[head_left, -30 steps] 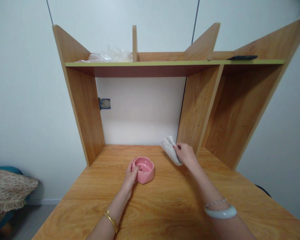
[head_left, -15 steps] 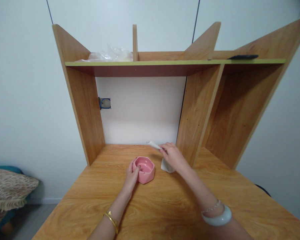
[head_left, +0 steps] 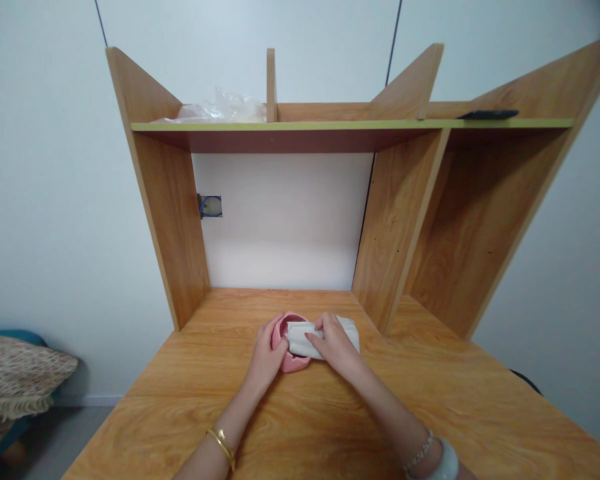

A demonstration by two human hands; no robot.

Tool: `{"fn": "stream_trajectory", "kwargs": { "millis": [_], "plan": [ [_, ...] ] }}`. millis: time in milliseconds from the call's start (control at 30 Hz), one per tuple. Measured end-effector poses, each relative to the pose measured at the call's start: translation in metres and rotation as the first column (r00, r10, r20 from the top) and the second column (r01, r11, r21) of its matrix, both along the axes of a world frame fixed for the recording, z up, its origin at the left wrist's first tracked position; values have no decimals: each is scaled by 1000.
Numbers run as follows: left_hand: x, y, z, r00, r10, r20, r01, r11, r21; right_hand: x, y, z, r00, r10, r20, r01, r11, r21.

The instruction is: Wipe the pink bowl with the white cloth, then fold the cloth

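A pink angular ashtray [head_left: 296, 363] with notches in its rim sits on the wooden desk, tilted slightly. My left hand [head_left: 269, 347] grips its left side, thumb over the rim. My right hand [head_left: 333, 341] pinches a folded white tissue [head_left: 300, 338], which lies across the ashtray's opening and hides much of the inside. More white material [head_left: 350, 328] shows behind the right hand; whether it belongs to the same tissue I cannot tell.
The desk [head_left: 300, 427] carries a wooden shelf unit [head_left: 280, 127] at the back. Crumpled clear plastic [head_left: 225, 108] and a flat black item [head_left: 489, 115] lie on the shelf. An open wall socket box [head_left: 211, 206] is at left. A patterned cushion [head_left: 20, 373] lies beyond the desk's left edge.
My right hand has come down and left, bringing the white tissue from above the desk onto the ashtray. My left hand stays on the ashtray, which has tilted slightly.
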State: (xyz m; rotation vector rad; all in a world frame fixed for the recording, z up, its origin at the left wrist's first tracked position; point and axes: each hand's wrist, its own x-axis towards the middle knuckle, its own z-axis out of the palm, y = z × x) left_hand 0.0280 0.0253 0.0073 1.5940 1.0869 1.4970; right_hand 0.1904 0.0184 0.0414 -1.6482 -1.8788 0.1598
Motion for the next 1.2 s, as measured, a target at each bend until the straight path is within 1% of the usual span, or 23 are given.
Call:
{"fn": "stream_trajectory", "kwargs": {
  "millis": [67, 167, 267, 333, 400, 467, 567, 633, 733, 833, 900, 1000, 1067, 1133, 1200],
  "plan": [
    [2, -7, 6, 999, -16, -50, 18, 999, 46, 3, -4, -2, 997, -74, 11, 74, 996, -44],
    [5, -15, 12, 998, -21, -67, 26, 997, 76, 7, -14, -3, 994, -109, 12, 109, 978, -175],
    [8, -20, 15, 997, -35, -67, 40, 997, 72, 10, -20, -7, 995, -93, -47, 76, 954, -289],
    [9, -23, 16, 997, -53, -64, 57, 996, 66, 10, -19, -13, 991, -78, -105, 40, 944, -327],
    [10, -25, 16, 996, -61, -73, 66, 995, 71, 9, -16, -21, 986, -72, -153, 17, 941, -337],
    [10, -27, 15, 992, -64, -110, 74, 994, 86, 9, -12, -29, 978, -74, -193, 9, 948, -319],
    [11, -29, 15, 975, -67, -213, 94, 989, 116, 10, -5, -38, 967, -62, -248, -1, 969, -248],
    [11, -30, 17, 958, -66, -279, 110, 983, 144, 11, -2, -40, 964, -63, -257, 10, 979, -204],
    [12, -33, 22, 944, -70, -323, 130, 977, 168, 13, -1, -36, 968, -92, -232, 55, 985, -163],
    [12, -36, 26, 947, -93, -307, 143, 979, 146, 13, -3, -30, 975, -111, -193, 84, 986, -142],
    [11, -37, 28, 949, -107, -296, 153, 979, 134, 12, -5, -28, 979, -97, -178, 74, 988, -132],
    [8, -36, 27, 945, -111, -307, 162, 976, 148, 9, -6, -31, 973, -57, -224, 38, 995, -90],
    [6, -34, 25, 955, -101, -280, 153, 974, 169, 7, -5, -35, 958, -48, -281, 36, 998, -47],
    [7, -31, 22, 977, -79, -197, 115, 977, 178, 5, -4, -38, 936, -49, -349, 53, 999, 2],
    [9, -28, 18, 996, -78, -53, 84, 989, 124, 4, -1, -39, 899, -64, -433, 97, 994, 54]
  ]
}}
